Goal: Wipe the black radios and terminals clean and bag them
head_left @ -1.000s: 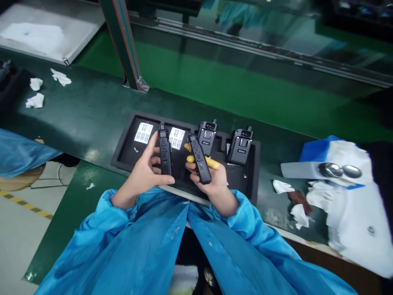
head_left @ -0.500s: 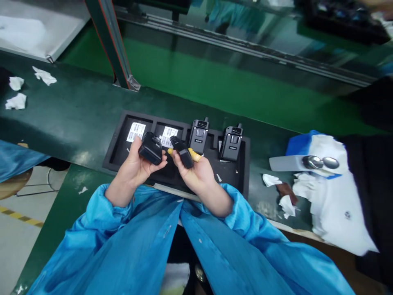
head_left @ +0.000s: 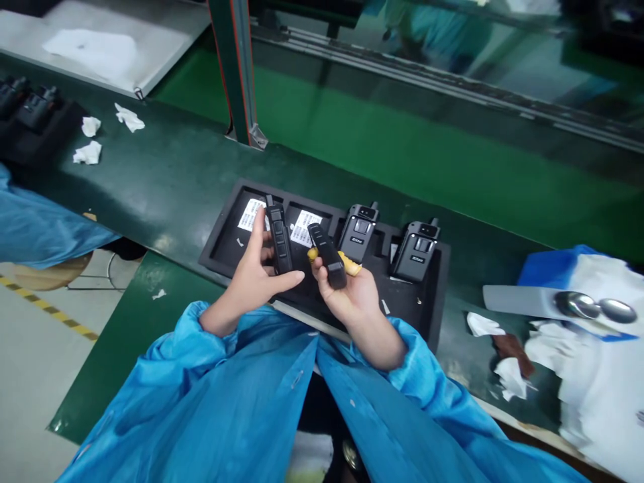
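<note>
As the left hand [head_left: 251, 278] curls its fingers around a two-way radio [head_left: 280, 238] and the right hand [head_left: 356, 295] grips a second radio [head_left: 328, 255], a slack hold could drop either.

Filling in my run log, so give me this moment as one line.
left hand: holds black radio | right hand: holds second radio | black tray: two standing radios, two label sheets

One head camera looks forward and down, close above the workbench [head_left: 171, 161].
</note>
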### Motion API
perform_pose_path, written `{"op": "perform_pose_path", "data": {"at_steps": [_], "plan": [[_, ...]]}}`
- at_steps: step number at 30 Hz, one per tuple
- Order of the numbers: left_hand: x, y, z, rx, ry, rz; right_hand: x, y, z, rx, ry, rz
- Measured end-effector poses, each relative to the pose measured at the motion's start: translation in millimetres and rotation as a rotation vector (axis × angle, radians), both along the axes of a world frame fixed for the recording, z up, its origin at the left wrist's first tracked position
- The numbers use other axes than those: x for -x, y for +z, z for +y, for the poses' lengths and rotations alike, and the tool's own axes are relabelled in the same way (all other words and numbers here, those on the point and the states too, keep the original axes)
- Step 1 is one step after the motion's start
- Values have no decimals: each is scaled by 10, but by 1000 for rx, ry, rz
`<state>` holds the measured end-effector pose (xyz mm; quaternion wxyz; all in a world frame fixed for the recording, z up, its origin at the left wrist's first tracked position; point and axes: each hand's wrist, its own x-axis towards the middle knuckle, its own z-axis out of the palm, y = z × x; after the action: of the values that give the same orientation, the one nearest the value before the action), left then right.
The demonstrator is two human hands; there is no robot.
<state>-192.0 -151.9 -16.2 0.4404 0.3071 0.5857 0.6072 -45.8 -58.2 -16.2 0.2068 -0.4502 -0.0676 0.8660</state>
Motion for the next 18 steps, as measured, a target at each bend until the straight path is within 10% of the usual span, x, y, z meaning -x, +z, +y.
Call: {"op": "perform_pose_path", "data": {"at_steps": [10, 18], "plan": [[-32, -10, 0, 1, 20, -74, 20, 42, -24, 140, -112, 34], [69, 164, 219, 283, 81, -768, 161, 271, 23, 167, -199, -19]]}}
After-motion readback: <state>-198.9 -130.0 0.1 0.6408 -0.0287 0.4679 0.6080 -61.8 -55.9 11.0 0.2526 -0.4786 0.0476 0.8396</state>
